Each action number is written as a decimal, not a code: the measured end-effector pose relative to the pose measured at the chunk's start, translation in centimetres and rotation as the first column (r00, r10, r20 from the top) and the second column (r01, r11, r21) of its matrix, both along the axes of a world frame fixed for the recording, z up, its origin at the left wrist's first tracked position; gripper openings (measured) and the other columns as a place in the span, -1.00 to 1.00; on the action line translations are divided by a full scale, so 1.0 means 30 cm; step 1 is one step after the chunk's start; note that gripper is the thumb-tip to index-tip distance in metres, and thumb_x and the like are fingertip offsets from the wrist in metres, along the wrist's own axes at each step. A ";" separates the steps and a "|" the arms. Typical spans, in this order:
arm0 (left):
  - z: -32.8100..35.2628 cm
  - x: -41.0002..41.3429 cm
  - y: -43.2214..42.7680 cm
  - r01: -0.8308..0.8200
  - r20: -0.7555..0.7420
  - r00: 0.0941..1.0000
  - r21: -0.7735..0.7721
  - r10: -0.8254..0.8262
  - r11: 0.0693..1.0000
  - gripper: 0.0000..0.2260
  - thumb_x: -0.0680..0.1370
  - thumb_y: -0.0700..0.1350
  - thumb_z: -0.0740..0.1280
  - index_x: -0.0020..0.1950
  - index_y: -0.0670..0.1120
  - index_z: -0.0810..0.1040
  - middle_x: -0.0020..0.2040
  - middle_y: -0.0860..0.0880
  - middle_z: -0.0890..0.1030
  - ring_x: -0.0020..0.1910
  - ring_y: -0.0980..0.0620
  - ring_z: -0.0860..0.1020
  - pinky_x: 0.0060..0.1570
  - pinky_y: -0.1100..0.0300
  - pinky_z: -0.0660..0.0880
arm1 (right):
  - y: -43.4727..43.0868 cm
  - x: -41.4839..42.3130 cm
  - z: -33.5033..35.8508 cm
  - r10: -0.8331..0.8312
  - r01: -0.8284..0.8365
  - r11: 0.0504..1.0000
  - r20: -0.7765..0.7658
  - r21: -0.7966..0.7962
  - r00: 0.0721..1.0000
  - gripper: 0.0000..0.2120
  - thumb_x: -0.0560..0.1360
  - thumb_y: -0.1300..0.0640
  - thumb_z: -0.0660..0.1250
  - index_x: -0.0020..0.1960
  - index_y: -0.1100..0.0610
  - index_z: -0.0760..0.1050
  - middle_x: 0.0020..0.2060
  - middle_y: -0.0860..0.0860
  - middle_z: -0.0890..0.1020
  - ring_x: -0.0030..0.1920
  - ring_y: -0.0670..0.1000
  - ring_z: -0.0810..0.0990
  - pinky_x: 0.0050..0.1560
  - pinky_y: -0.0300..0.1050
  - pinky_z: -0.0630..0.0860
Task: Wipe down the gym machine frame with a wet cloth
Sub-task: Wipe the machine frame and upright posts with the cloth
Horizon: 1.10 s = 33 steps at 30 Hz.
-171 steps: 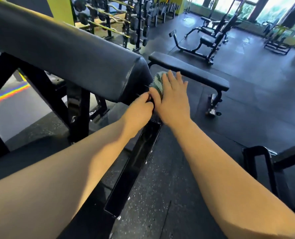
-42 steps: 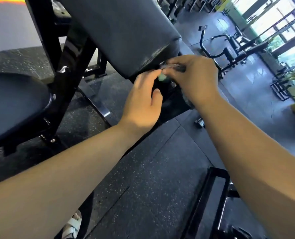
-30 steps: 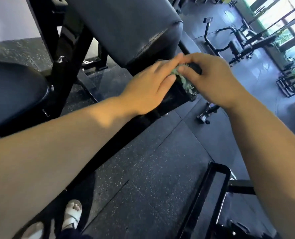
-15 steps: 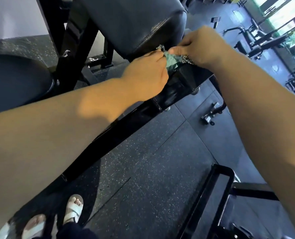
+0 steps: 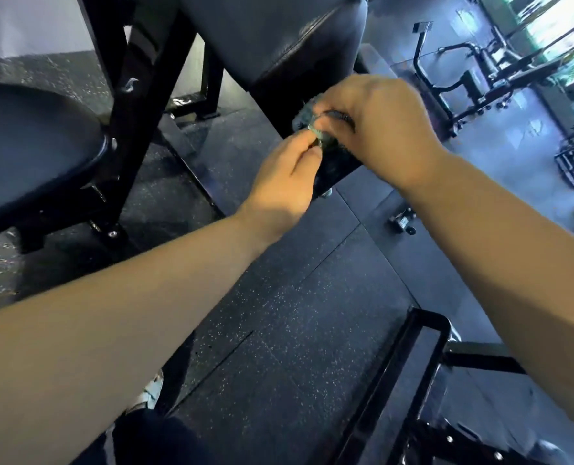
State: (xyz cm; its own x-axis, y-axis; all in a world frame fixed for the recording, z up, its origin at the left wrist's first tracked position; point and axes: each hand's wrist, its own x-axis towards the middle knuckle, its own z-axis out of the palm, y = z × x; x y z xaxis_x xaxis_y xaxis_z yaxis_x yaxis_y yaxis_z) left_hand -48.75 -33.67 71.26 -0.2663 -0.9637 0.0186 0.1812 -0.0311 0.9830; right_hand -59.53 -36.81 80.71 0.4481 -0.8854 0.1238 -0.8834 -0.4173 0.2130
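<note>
Both hands: our left hand (image 5: pixel 285 176) and right hand (image 5: pixel 379 129) pinch the cloth (image 5: pixel 307 117).
Cloth: bunched against the frame (image 5: pixel 337 162), under the pad (image 5: pixel 279 28).
Risk: we could drop it; fingertip grips are slight.

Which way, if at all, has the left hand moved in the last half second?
Yes. The left hand has dropped slightly lower, away from the end of the pad, still pinching the cloth.
</note>
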 end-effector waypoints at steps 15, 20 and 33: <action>0.064 -0.041 0.028 0.064 -0.170 0.984 0.078 -0.050 0.995 -0.60 0.69 -0.10 -0.05 0.53 -0.11 0.11 0.46 0.10 0.21 0.32 0.37 0.17 0.14 0.69 0.13 | 0.121 -0.123 -0.166 0.248 -0.391 0.849 -0.386 -0.354 0.889 -0.59 0.57 0.24 0.24 0.38 0.28 0.27 0.32 0.18 0.48 0.34 0.19 0.43 0.44 0.06 0.11; -0.049 -0.079 0.119 0.158 -0.180 0.976 0.220 -0.119 0.963 -0.55 0.67 0.04 -0.05 0.56 -0.01 -0.01 0.56 0.06 0.00 0.52 0.17 -0.03 0.50 0.19 -0.05 | 0.219 -0.221 -0.280 0.177 -0.299 0.940 -0.519 -0.162 0.836 -0.55 0.62 0.24 -0.05 0.48 0.35 0.09 0.45 0.17 0.29 0.51 0.08 0.09 0.52 -0.03 -0.16; -0.067 -0.126 0.125 0.117 -0.220 0.973 0.231 -0.065 0.966 -0.50 0.66 0.04 -0.04 0.56 -0.04 -0.11 0.57 0.03 -0.13 0.52 0.15 -0.13 0.52 0.06 -0.12 | 0.220 -0.230 -0.321 0.034 -0.280 0.890 -0.560 -0.359 0.827 -0.49 0.58 0.18 0.20 0.50 0.18 0.17 0.47 0.03 0.28 0.53 0.09 -0.07 0.48 0.13 -0.18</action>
